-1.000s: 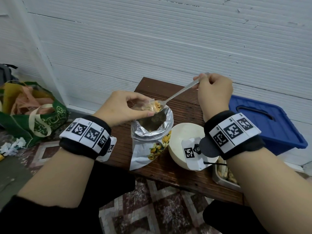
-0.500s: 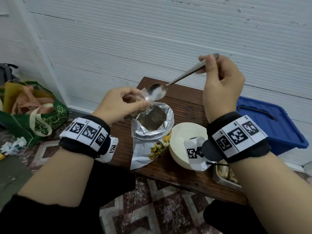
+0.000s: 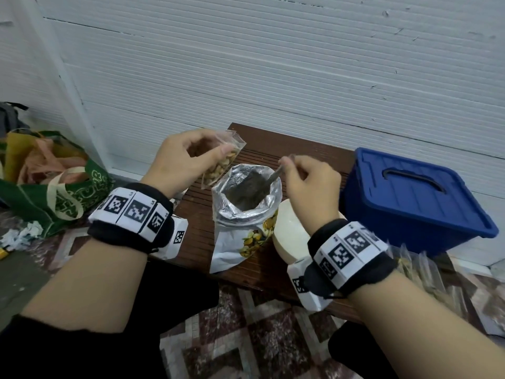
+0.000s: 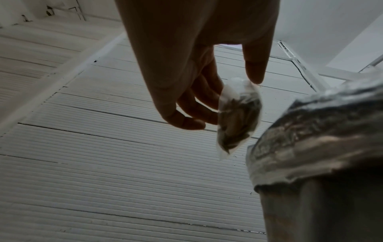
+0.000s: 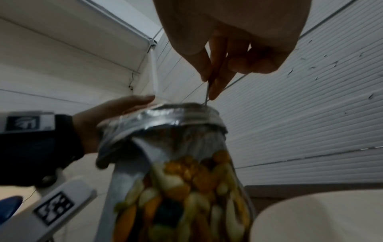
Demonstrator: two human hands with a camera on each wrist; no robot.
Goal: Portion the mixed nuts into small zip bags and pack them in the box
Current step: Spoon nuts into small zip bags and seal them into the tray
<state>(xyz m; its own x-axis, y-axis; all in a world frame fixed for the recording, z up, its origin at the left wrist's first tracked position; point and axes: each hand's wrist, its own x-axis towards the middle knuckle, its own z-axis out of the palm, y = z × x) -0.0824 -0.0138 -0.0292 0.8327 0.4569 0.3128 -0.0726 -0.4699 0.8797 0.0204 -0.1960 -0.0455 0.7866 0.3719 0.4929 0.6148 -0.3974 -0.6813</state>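
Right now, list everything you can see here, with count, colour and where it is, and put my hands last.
small zip bag: one, clear, partly filled with nuts, held up left of the foil pouch
foil nut pouch: one, silver with printed nuts, standing open on the bench
spoon: one, metal, bowl end down inside the pouch
bowl: one, cream, right of the pouch
bench: one, dark brown wood, against the white wall
storage box: one, blue, lid on, right of the bench
shopping bag: one, green, on the floor at left
filled zip bags: several, clear, lower right, blurred
left hand: pinches the small zip bag
right hand: holds the spoon handle
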